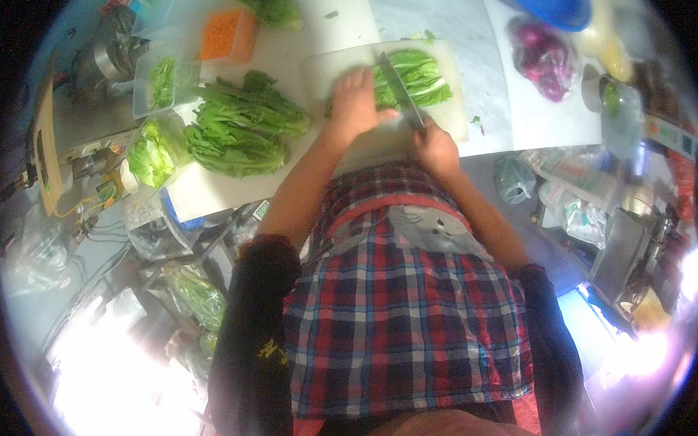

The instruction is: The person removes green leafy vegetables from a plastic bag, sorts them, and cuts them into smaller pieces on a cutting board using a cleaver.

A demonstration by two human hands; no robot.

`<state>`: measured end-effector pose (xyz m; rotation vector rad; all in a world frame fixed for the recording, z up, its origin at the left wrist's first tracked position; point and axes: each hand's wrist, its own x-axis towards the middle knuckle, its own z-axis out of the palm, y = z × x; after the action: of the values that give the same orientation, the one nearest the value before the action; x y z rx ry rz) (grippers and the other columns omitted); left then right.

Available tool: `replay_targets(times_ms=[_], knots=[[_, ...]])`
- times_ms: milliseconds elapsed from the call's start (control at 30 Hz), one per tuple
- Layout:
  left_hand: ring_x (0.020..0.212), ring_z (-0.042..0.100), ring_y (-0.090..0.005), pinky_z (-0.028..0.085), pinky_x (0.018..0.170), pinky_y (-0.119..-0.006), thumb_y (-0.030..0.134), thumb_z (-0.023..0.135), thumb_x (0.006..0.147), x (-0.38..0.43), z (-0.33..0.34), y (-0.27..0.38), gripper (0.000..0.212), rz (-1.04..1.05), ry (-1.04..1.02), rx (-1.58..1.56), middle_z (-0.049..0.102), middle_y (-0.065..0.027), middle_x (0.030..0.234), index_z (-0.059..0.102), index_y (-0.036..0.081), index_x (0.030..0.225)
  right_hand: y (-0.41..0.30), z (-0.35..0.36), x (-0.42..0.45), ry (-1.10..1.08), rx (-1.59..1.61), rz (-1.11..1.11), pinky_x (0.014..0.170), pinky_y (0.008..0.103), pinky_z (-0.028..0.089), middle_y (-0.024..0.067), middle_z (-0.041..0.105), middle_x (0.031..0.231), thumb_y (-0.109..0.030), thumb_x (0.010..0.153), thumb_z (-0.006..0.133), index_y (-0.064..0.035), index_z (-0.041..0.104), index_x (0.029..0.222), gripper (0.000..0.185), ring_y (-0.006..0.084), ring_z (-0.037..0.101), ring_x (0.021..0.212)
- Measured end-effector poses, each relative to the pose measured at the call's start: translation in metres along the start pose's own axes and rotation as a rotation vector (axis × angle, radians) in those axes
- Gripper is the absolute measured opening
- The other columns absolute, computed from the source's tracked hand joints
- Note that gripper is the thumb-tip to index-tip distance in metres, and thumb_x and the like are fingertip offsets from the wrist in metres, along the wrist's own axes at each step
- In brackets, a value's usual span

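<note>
My right hand (437, 147) grips the handle of a kitchen knife (399, 85), its blade pointing away from me across green leaf lettuce (418, 76). The lettuce lies on a pale cutting board (455, 122), mostly to the right of the blade. My left hand (356, 105) rests at the left end of that lettuce, fingers forward and thumb spread toward the knife. Whether its palm presses on leaves cannot be seen. To the left of the board several uncut lettuce heads (242, 126) lie in a pile on the white work surface (209, 191).
Behind the pile stand a tub of shredded orange vegetable (221, 38) and a clear container of cut greens (162, 80). A bag of lettuce (153, 155) sits at the left edge. Bagged purple onions (542, 61) and a blue bowl (552, 0) are at the right.
</note>
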<state>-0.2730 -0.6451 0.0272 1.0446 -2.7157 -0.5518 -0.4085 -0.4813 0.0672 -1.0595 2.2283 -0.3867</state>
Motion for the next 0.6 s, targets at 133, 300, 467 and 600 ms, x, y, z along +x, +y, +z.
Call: replay_targets(times_ms=[133,300,467,600], knots=[[0.119,0.049,-0.0352,0.039,0.103,-0.047,0.040,0.084,0.070,-0.004,0.011,0.012,0.088,0.012,-0.046,0.055,0.052,-0.0199,0.129,0.046,-0.003,0.137,0.014,0.010,0.003,0.025,-0.020,-0.056,0.082,0.0548,0.052,0.0276,0.068,0.094,-0.025,0.090,0.062,-0.0040,0.059,0.117,0.035,0.0458,0.066,0.091],[0.119,0.049,-0.0350,0.040,0.102,-0.046,0.037,0.083,0.072,-0.005,0.017,0.006,0.084,-0.005,-0.073,0.034,0.053,-0.0184,0.128,0.047,-0.002,0.137,0.018,0.017,0.006,0.044,-0.039,-0.112,0.077,0.0560,0.053,0.0286,0.067,0.087,-0.025,0.089,0.063,-0.0005,0.058,0.107,0.031,0.0468,0.066,0.085],[0.117,0.050,-0.0343,0.040,0.101,-0.046,0.034,0.083,0.072,-0.009,0.021,0.004,0.079,0.022,-0.007,0.021,0.054,-0.0167,0.126,0.050,-0.001,0.135,0.019,0.022,0.009,0.061,-0.012,-0.104,0.073,0.0569,0.052,0.0269,0.067,0.084,-0.024,0.089,0.062,-0.0008,0.059,0.104,0.027,0.0466,0.067,0.082],[0.115,0.051,-0.0351,0.041,0.100,-0.045,0.027,0.079,0.075,-0.008,0.029,0.000,0.067,0.017,-0.051,-0.009,0.056,-0.0169,0.123,0.055,0.004,0.133,0.015,0.030,0.027,-0.042,-0.022,-0.058,0.082,0.0554,0.051,0.0287,0.068,0.095,-0.022,0.091,0.060,-0.0033,0.057,0.125,0.038,0.0474,0.066,0.090]])
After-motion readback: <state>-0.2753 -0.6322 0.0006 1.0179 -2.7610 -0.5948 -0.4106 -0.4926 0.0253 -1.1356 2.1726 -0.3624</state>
